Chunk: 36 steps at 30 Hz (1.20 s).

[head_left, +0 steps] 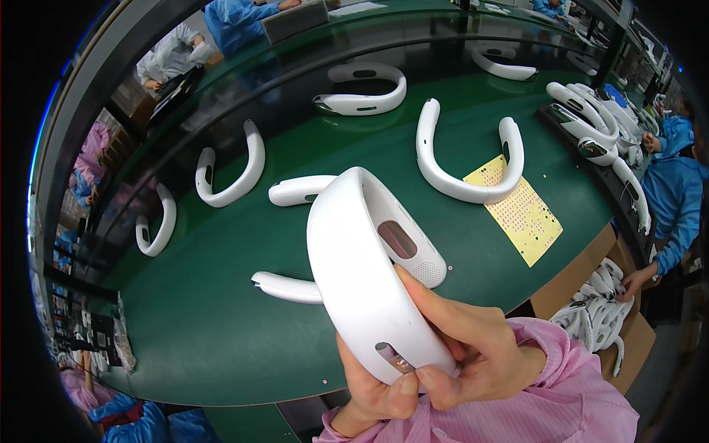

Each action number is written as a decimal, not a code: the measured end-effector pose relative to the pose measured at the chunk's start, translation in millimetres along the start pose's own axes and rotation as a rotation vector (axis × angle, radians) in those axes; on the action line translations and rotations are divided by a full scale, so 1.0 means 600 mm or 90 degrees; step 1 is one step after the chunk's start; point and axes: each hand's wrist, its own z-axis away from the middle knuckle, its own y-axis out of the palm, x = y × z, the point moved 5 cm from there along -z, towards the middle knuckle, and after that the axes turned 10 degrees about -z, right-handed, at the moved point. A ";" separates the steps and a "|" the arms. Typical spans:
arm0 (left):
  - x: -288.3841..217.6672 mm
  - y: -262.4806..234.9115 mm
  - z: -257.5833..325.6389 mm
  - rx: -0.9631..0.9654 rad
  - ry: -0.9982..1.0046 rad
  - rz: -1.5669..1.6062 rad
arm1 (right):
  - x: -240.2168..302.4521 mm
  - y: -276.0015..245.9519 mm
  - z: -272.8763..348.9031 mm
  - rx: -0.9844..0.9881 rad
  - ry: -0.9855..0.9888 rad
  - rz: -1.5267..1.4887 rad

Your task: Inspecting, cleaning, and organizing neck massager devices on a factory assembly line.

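The left hand [373, 395] sits at 6 o'clock, curled in a grip, its thumb [404, 389] angled toward 2 o'clock and its other fingers mostly hidden. The right hand [480, 347], at between 4 and 5 o'clock, is also gripping: its index finger [436, 303] reaches toward 10 o'clock, while its thumb tip lies just beside the left one. The right arm [583, 399], pink-sleeved, runs out toward 4 o'clock.

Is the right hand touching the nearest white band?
Touching. The head view shows the right hand gripping the white band, fingertips against its edge.
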 end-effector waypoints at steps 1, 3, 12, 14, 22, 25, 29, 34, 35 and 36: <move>0.000 -0.001 0.000 -0.003 0.002 -0.005 | -0.001 0.001 0.000 0.002 0.001 -0.001; -0.002 -0.003 0.005 -0.019 -0.011 0.006 | -0.003 0.003 -0.002 0.008 0.002 -0.003; -0.014 -0.030 -0.031 -0.067 -0.069 0.027 | -0.004 0.025 -0.032 0.102 0.031 0.041; -0.024 -0.036 -0.043 -0.073 -0.089 -0.005 | -0.006 0.036 -0.044 0.119 0.046 0.045; -0.023 -0.089 -0.051 -0.025 -0.041 0.052 | -0.015 0.060 -0.084 0.261 0.045 0.092; -0.054 -0.154 -0.030 -0.021 0.021 0.263 | -0.035 0.028 -0.102 0.210 0.070 0.126; -0.137 -0.317 0.039 -0.065 0.179 0.392 | -0.068 -0.050 -0.148 0.067 0.008 0.291; -0.205 -0.556 0.098 -0.265 0.175 0.238 | -0.211 -0.200 -0.250 0.005 0.010 0.491; -0.212 -0.603 0.105 -0.333 0.134 0.230 | -0.249 -0.232 -0.276 0.018 0.055 0.514; -0.219 -0.649 0.126 -0.405 0.095 0.221 | -0.281 -0.258 -0.302 0.042 0.009 0.566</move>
